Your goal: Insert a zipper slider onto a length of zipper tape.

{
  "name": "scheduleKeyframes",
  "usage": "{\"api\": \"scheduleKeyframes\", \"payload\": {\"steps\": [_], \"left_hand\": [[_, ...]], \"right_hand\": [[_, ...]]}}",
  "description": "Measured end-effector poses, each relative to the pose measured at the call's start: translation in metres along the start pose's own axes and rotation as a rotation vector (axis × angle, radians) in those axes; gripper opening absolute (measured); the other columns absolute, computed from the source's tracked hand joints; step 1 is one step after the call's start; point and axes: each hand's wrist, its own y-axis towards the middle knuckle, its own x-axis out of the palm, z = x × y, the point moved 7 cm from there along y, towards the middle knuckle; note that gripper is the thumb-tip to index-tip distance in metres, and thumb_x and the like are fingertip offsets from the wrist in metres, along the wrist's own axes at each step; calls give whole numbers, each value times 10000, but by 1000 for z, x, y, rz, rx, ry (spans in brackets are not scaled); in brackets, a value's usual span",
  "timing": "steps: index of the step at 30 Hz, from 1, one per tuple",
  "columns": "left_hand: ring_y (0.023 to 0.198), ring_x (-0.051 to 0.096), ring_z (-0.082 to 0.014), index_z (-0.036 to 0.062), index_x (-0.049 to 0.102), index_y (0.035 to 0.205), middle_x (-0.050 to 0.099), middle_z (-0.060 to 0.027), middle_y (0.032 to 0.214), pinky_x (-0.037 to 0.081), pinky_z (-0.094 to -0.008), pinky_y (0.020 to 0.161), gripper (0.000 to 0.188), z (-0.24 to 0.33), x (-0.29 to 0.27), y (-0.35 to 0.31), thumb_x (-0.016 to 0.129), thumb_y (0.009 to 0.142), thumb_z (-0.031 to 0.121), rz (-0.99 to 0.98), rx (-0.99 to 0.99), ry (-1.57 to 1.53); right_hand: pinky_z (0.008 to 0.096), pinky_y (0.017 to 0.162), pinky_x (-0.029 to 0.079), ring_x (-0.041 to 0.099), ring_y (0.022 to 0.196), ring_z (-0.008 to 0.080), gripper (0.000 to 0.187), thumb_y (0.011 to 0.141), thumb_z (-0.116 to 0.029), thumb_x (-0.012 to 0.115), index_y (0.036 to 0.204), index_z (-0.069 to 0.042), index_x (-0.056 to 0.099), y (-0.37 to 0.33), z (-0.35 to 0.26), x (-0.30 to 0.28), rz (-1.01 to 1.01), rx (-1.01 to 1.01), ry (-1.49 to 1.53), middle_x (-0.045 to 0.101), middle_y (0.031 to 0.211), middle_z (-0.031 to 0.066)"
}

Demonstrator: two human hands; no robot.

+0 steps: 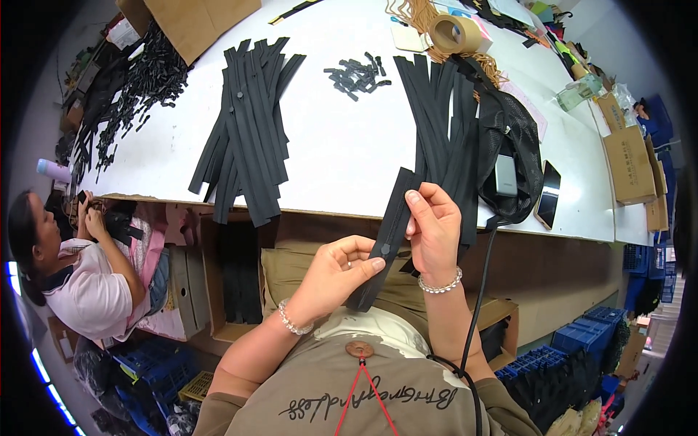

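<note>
A black zipper (393, 220) slants in front of my body, near the table's front edge, with a small round dark piece on its middle. My left hand (331, 272) pinches it between thumb and fingers beside that piece. Closer to the zipper's upper end, my right hand (436, 229) grips its edge with thumb and forefinger. On the white table lie a pile of black zippers (251, 131) to the left and a second zipper pile (429, 102) to the right. Small black zipper pulls (358, 75) are scattered between the piles.
A black mesh bag (509, 120) with a grey device (505, 176) lies at the right, beside a phone (548, 195). Tape (456, 34) sits at the back. A black cable (476, 305) hangs past my right arm. Another person (91, 283) sits at the left.
</note>
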Motion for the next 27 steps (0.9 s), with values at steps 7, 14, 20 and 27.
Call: {"api": "scheduleKeyframes", "payload": {"steps": [7,14,20,27], "left_hand": [[752,601,-62,-34,610,986,649,-44,869,507,-205,678,140,-2,-1,4,617,852,6,67,21,-79],[740,611,-70,-41,618,1008,654,-56,874,522,-209,675,162,-1,-16,5,617,855,11,197,163,-13],[820,653,-150,-59,574,1146,661,-121,960,554,-274,775,262,8,-17,9,541,897,13,214,126,-124],[968,632,-195,-71,376,1328,597,-177,1149,521,-283,861,417,38,-7,8,415,914,-43,136,210,-296]], "right_hand": [[166,426,386,484,488,26,70,870,-71,624,907,-15,604,8,17,-7,25,73,-37,587,678,-12],[190,500,429,522,559,48,143,907,-108,576,990,8,584,3,18,3,-53,114,-20,580,693,-8],[192,602,448,571,693,64,205,925,-105,527,1080,24,565,-16,23,11,-254,177,-229,629,842,21],[207,642,466,596,750,78,235,944,-121,496,1112,30,561,-23,19,20,-252,166,-171,640,889,33]]}}
